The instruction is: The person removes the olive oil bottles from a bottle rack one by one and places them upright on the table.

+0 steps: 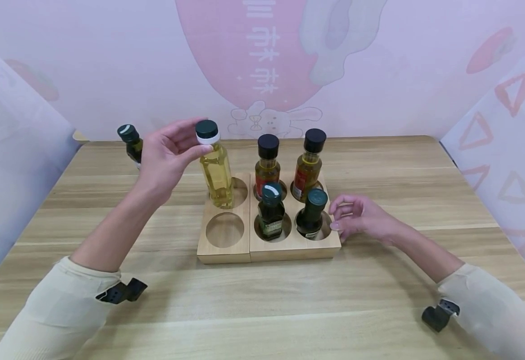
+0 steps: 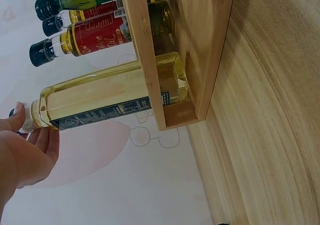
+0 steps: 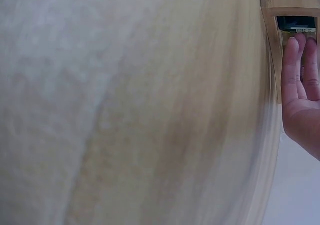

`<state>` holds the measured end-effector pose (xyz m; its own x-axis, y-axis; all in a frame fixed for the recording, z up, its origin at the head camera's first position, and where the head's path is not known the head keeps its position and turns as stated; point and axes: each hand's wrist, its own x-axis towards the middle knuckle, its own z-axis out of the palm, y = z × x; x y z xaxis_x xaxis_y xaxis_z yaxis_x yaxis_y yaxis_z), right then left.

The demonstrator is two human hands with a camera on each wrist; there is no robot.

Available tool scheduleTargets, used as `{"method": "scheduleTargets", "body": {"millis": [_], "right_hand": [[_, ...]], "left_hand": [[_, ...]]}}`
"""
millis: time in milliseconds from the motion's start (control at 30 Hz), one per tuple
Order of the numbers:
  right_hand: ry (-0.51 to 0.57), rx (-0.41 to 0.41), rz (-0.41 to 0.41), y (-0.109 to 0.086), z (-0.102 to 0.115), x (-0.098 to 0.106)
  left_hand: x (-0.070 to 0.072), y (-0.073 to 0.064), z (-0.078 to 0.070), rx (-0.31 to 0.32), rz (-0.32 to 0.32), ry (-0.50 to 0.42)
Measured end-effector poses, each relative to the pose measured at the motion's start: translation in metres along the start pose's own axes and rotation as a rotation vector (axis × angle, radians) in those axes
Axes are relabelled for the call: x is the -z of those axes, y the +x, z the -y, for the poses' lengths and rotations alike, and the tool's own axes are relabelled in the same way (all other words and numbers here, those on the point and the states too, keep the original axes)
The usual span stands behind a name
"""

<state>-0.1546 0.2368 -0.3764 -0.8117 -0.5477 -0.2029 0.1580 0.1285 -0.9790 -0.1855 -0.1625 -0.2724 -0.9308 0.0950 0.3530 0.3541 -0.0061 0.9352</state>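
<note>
My left hand [image 1: 160,162] holds a clear bottle of pale yellow oil [image 1: 217,175] by its neck, just below the dark green cap. The lower end of that bottle stands inside the back-left hole of a wooden bottle rack [image 1: 223,257], slightly tilted in the head view. In the left wrist view the thumb and fingers lie on either side of the bottle's neck [image 2: 35,114]. My right hand [image 1: 363,220] is at the rack's right end, loosely bent fingers against its side. In the right wrist view those fingers [image 3: 290,70] overlap the rack's open end.
Two black-capped olive oil bottles [image 1: 307,172] stand in the rack's back holes. Two dark green bottles [image 1: 271,215] occupy front holes; the front-left hole [image 1: 224,231] shows bare wood. Another green-capped bottle [image 1: 129,135] is behind my left hand. A printed backdrop [image 1: 379,100] borders the table.
</note>
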Motion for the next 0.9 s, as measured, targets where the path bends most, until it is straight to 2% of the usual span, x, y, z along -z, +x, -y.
{"method": "scheduleTargets", "body": {"millis": [900], "right_hand": [[-0.007,0.014,0.015,0.0015,-0.0033,0.0025]], "left_hand": [[-0.0006,0.0023,-0.0089,-0.021,-0.026,-0.006]]}}
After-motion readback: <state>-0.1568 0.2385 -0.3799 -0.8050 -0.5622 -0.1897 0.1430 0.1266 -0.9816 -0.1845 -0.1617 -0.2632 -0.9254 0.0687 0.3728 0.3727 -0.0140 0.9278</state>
